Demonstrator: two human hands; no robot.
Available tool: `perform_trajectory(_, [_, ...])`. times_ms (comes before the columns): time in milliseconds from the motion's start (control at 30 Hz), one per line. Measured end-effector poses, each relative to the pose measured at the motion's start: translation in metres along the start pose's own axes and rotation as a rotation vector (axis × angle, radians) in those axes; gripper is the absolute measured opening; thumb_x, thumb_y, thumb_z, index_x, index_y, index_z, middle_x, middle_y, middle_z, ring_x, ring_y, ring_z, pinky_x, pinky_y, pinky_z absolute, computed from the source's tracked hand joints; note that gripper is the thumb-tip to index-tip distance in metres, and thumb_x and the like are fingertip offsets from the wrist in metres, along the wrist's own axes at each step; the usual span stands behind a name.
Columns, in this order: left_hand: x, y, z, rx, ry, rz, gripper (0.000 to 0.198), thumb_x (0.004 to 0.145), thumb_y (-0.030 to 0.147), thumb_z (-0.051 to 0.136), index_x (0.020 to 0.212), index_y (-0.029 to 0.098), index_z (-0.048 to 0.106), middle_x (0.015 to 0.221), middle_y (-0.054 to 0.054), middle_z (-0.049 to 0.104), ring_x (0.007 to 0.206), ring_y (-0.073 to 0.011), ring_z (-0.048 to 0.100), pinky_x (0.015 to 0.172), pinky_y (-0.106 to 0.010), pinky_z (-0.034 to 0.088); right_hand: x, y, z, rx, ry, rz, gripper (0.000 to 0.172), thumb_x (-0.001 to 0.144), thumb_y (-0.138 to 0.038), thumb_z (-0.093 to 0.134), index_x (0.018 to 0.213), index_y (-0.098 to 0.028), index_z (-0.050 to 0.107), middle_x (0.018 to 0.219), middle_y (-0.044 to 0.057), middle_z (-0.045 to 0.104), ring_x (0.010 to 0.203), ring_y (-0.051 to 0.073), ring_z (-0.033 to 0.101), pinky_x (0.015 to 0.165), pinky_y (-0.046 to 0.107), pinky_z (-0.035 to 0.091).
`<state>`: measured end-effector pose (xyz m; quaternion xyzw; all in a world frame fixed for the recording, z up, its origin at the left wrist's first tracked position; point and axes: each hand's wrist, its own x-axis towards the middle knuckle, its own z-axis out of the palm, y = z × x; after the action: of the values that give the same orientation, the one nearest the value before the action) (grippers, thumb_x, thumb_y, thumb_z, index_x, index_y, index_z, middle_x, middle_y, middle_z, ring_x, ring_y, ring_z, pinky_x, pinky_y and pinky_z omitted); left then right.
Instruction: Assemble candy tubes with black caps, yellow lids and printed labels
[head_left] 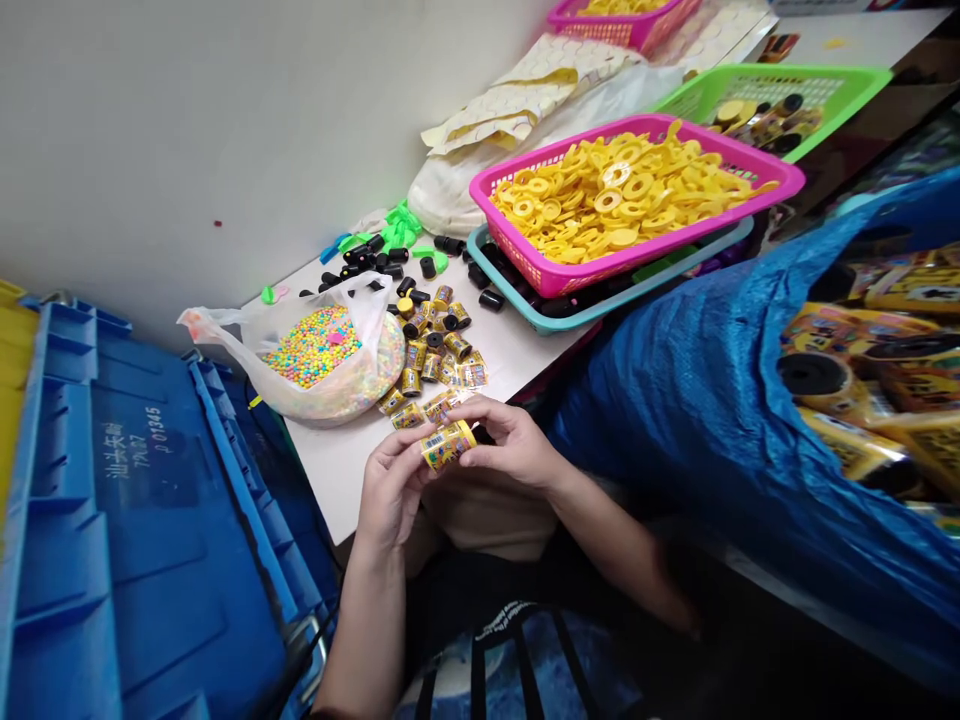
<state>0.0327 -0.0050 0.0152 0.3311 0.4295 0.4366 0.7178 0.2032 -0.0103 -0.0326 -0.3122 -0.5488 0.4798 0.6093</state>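
A blue plastic crate (pixel 127 520) fills the lower left, its ribbed lid printed with characters and a number. On the right, a blue woven sack (pixel 667 420) gapes open around a heap of yellow printed packaging (pixel 862 370). Between them, a white table (pixel 337 480) stands against the wall. A pink plastic basket (pixel 660 240) heaped with yellow plastic discs (pixel 615 195) sits on a teal tray (pixel 660 272), and farther back a green basket (pixel 847 105) holds mixed yellow and black pieces. Nearer the edge, a clear plastic bag (pixel 352 400) lies open, full of tiny multicoloured beads (pixel 311 345). Black cylinders (pixel 367 258), probably plastic though the view is too soft to be sure, are scattered behind it, and small yellow labelled tubes (pixel 427 350) lie just beside it.

Above the table's near edge, both hands close on one yellow labelled tube (pixel 448 445). The left hand (pixel 390 485) grasps its lower end, while the right hand (pixel 510 445) presses its fingers against the upper end.
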Motion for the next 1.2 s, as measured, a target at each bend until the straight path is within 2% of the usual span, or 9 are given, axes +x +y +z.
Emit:
perform_trajectory(133, [0.000, 0.001, 0.003, 0.153, -0.062, 0.091, 0.033, 0.066, 0.033, 0.082, 0.092, 0.021, 0.067, 0.091, -0.001, 0.070, 0.075, -0.0124, 0.067, 0.065, -0.021, 0.056, 0.000, -0.005, -0.002, -0.202, -0.021, -0.054, 0.038, 0.069, -0.040, 0.083, 0.104, -0.028, 0.071, 0.108, 0.006, 0.064, 0.109, 0.023, 0.057, 0.105, 0.044, 0.040])
perform_trajectory(200, [0.000, -0.001, 0.006, 0.276, -0.041, 0.145, 0.032, 0.065, 0.025, 0.083, 0.093, 0.021, 0.067, 0.093, -0.001, 0.070, 0.078, -0.0116, 0.066, 0.066, -0.020, 0.055, -0.001, -0.005, -0.002, -0.084, -0.057, 0.008, 0.047, 0.071, -0.047, 0.079, 0.112, -0.029, 0.067, 0.121, 0.007, 0.058, 0.118, 0.024, 0.053, 0.107, 0.045, 0.039])
perform_trajectory(300, [0.000, -0.004, 0.011, 0.348, -0.084, 0.160, 0.024, 0.072, 0.030, 0.078, 0.092, 0.020, 0.071, 0.099, -0.005, 0.071, 0.084, -0.0162, 0.067, 0.064, -0.023, 0.057, -0.002, -0.004, 0.001, 0.252, -0.093, 0.168, 0.052, 0.083, -0.056, 0.064, 0.127, -0.029, 0.056, 0.129, 0.007, 0.055, 0.121, 0.022, 0.052, 0.105, 0.042, 0.041])
perform_trajectory(533, [-0.008, 0.004, 0.016, 0.515, -0.107, 0.346, 0.027, 0.062, 0.021, 0.085, 0.088, 0.023, 0.077, 0.096, -0.006, 0.077, 0.102, -0.0223, 0.069, 0.092, -0.033, 0.054, -0.002, 0.002, 0.011, 0.571, -0.147, 0.404, 0.046, 0.078, -0.050, 0.073, 0.114, -0.023, 0.063, 0.118, 0.006, 0.062, 0.113, 0.020, 0.059, 0.103, 0.040, 0.043])
perform_trajectory(733, [-0.011, 0.006, 0.020, 0.624, -0.130, 0.472, 0.028, 0.064, 0.017, 0.083, 0.091, 0.024, 0.078, 0.098, -0.006, 0.078, 0.107, -0.0238, 0.068, 0.100, -0.038, 0.049, 0.001, 0.002, 0.013, 0.524, -0.125, 0.262, 0.037, 0.073, -0.050, 0.077, 0.092, -0.022, 0.064, 0.108, 0.004, 0.064, 0.108, 0.017, 0.061, 0.100, 0.038, 0.045])
perform_trajectory(900, [-0.013, -0.001, 0.024, 0.564, -0.070, 0.402, 0.024, 0.067, 0.025, 0.082, 0.090, 0.021, 0.075, 0.101, -0.007, 0.076, 0.107, -0.0255, 0.067, 0.099, -0.038, 0.048, 0.001, 0.001, 0.018, 0.397, -0.038, 0.224, 0.040, 0.071, -0.057, 0.075, 0.080, -0.021, 0.059, 0.095, 0.002, 0.063, 0.095, 0.017, 0.061, 0.089, 0.034, 0.051])
perform_trajectory(1067, [-0.014, -0.012, 0.022, 0.368, -0.036, 0.260, 0.031, 0.077, 0.035, 0.074, 0.106, 0.024, 0.067, 0.111, -0.005, 0.067, 0.097, -0.0187, 0.064, 0.084, -0.028, 0.052, -0.005, -0.001, 0.020, 0.264, 0.065, 0.202, 0.044, 0.084, -0.061, 0.058, 0.108, -0.024, 0.056, 0.101, 0.005, 0.059, 0.090, 0.017, 0.060, 0.077, 0.032, 0.052])
perform_trajectory(1133, [-0.015, -0.012, 0.020, 0.238, -0.057, 0.206, 0.034, 0.083, 0.039, 0.066, 0.115, 0.027, 0.062, 0.118, -0.005, 0.063, 0.096, -0.0172, 0.064, 0.076, -0.026, 0.053, -0.006, -0.005, 0.017, 0.147, 0.091, 0.122, 0.047, 0.083, -0.063, 0.059, 0.110, -0.025, 0.054, 0.106, 0.006, 0.059, 0.094, 0.019, 0.060, 0.078, 0.033, 0.052])
perform_trajectory(1200, [-0.016, -0.010, 0.017, 0.140, -0.078, 0.185, 0.039, 0.084, 0.039, 0.064, 0.121, 0.029, 0.060, 0.124, -0.005, 0.062, 0.102, -0.0189, 0.063, 0.082, -0.028, 0.053, -0.005, -0.009, 0.013, -0.021, 0.097, 0.040, 0.045, 0.078, -0.059, 0.067, 0.105, -0.025, 0.057, 0.107, 0.007, 0.060, 0.099, 0.021, 0.059, 0.082, 0.034, 0.051])
